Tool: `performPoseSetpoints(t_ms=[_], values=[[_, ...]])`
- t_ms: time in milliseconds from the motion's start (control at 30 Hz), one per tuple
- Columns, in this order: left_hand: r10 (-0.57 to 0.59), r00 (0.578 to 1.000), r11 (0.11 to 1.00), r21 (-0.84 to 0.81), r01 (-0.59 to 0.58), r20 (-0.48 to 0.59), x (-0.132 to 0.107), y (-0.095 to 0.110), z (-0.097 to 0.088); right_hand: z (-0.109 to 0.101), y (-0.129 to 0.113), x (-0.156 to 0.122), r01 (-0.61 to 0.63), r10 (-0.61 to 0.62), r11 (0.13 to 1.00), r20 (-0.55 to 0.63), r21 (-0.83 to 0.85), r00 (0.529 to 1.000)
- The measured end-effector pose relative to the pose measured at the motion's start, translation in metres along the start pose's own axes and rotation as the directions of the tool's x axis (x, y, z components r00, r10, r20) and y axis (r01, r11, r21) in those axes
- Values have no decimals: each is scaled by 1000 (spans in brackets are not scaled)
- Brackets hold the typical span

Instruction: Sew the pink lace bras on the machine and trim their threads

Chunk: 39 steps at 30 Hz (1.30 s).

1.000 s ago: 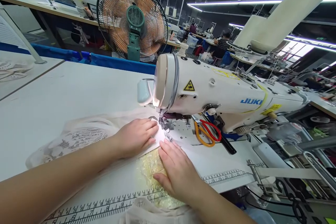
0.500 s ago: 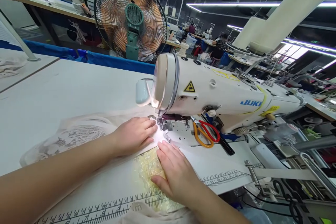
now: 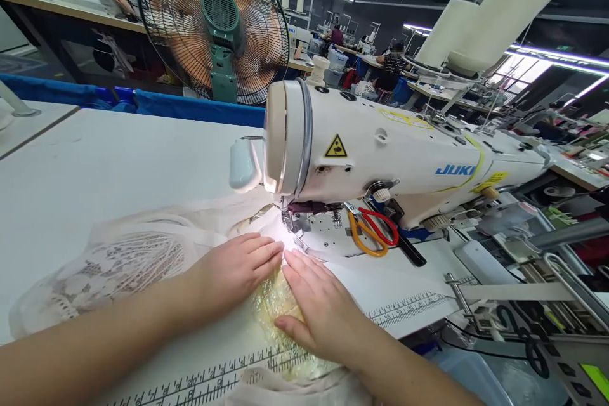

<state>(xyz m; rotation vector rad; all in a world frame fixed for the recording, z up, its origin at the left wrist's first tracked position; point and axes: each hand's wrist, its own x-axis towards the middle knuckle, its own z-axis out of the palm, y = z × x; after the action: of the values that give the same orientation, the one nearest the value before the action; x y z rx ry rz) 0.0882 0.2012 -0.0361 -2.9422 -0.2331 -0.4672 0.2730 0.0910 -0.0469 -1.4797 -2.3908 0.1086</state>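
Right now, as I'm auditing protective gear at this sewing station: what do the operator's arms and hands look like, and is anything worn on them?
Nothing is worn. The left hand and right hand are bare: no gloves, finger guards, rings or tape show. The left forearm and right forearm are bare too, with no sleeve, watch or bracelet in view.

Our left hand [image 3: 235,269]: bare, fingertips to wrist.
Our right hand [image 3: 321,314]: bare likewise.
Our left forearm [image 3: 95,349]: bare to frame edge.
Our right forearm [image 3: 409,375]: same.
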Motion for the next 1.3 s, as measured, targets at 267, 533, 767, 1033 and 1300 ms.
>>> performPoseSetpoints(t_ms=[267,533,767,1033,1300], values=[[81,995,994,75,-76,-60,8,-24,2,-1,1,0,-4,4,1000,19,5,1000],[56,994,987,157,-42,-88,16,-27,-3,1,2,0,-2,1,1000,35,15,999],[135,989,972,204,-120,-61,19,-30,-4,2,3,-1,-12,12,999,24,36,1000],[134,991,973,188,-131,-6,18,-32,1,1,3,-1,-19,19,999,24,26,1000],[155,988,970,195,-148,-23,22,-37,3,2,3,-2,-13,12,1000,11,24,1000]])
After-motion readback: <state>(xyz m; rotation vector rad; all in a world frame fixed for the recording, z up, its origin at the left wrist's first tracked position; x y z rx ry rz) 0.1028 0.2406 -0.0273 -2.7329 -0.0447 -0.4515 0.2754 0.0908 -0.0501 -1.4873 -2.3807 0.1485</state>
